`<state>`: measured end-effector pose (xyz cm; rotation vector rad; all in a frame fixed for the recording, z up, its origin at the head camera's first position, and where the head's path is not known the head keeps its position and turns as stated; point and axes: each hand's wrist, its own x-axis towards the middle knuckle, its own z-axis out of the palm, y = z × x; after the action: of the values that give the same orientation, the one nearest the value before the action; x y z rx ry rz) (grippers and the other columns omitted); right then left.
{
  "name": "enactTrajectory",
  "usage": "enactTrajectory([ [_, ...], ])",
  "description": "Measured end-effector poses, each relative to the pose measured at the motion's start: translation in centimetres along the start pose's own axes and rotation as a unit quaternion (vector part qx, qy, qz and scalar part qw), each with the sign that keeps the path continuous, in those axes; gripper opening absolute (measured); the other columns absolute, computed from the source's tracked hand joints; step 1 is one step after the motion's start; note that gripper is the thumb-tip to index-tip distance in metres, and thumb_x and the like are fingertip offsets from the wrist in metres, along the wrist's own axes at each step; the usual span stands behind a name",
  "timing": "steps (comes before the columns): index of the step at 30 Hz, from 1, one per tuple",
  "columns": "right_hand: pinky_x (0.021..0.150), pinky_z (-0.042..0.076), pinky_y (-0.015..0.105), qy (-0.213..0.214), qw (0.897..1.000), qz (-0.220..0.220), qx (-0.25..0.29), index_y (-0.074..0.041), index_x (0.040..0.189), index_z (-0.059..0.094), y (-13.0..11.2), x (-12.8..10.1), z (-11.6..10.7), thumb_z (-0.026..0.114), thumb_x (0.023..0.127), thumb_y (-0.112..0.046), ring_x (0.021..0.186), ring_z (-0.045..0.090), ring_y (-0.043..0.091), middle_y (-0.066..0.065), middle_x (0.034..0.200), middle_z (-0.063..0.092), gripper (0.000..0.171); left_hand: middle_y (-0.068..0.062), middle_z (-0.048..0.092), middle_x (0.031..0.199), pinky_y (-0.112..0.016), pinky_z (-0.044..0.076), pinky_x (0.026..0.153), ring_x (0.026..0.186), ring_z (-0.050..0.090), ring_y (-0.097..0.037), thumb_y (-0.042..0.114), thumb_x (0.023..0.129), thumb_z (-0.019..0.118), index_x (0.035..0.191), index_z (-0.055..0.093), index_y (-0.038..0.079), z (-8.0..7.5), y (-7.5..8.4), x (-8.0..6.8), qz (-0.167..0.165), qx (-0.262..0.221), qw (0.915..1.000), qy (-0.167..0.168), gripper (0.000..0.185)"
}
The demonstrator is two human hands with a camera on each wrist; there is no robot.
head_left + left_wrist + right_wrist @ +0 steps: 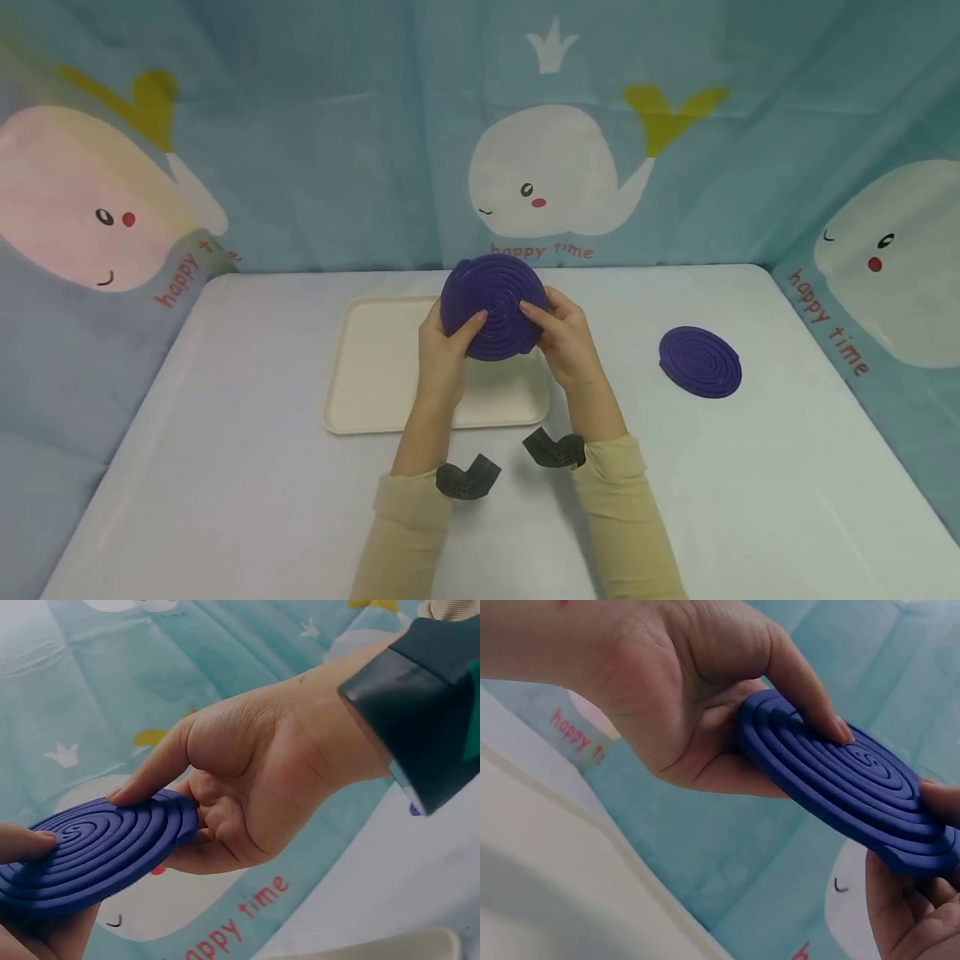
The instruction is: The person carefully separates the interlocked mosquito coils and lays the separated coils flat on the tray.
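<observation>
A: You've got the purple spiral disc (493,307) lifted at the centre of the frame, above the far right corner of the cream tray (375,375). Your left hand (444,350) pinches its left edge, thumb on the ridged face and the other fingers curled behind. Your right hand (566,337) does the same on the right edge.

B: Where's the risk?

A: As I judge it, the grip. Only 2 thumbs press the face, and each sits near the rim. If you pull the edges apart or twist, the coil might flex or slip out of one pinch and drop onto the tray edge or the table (225,467). From the wrist views I can't tell how firmly the back fingers support it.

B: And the disc itself?

A: Deep purple and round, with raised concentric ridges winding into the middle and a small tab at the upper left of its rim. It looks soft, probably rubbery. It's tilted so its face points toward you. A second disc (701,361) like it lies flat at the right of the frame, well apart from your hands.
</observation>
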<state>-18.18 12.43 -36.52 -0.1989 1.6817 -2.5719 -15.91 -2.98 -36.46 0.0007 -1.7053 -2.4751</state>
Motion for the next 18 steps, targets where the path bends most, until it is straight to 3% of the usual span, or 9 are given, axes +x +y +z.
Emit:
enactTrajectory([
  [6, 0.075, 0.055, 0.025, -0.032, 0.999, 0.022, -0.023, 0.006, 0.113, 0.056, -0.3, 0.3, 1.2, 0.055, 0.086, 0.007, 0.081, 0.066, 0.014, 0.003, 0.094, 0.067, 0.027, -0.02, 0.054, 0.127, -0.035, 0.047, 0.096, 0.115, 0.054, -0.031, 0.0, 0.085, 0.065, 0.131, 0.048, -0.003, -1.0, 0.7, -0.1, 0.01, 0.0, 0.9999, 0.004, 0.049],
  [18, 0.076, 0.055, 0.027, -0.023, 0.999, 0.029, -0.029, 0.011, 0.116, 0.054, 0.3, 0.3, 3.2, 0.057, 0.082, 0.01, 0.082, 0.066, 0.015, 0.003, 0.094, 0.066, 0.034, -0.018, 0.053, 0.13, -0.033, 0.044, 0.099, 0.119, 0.052, -0.027, 0.0, 0.085, 0.066, 0.134, 0.047, -0.002, -2.6, 1.2, 0.0, 0.029, 0.029, 0.9991, 0.013, 0.053],
])
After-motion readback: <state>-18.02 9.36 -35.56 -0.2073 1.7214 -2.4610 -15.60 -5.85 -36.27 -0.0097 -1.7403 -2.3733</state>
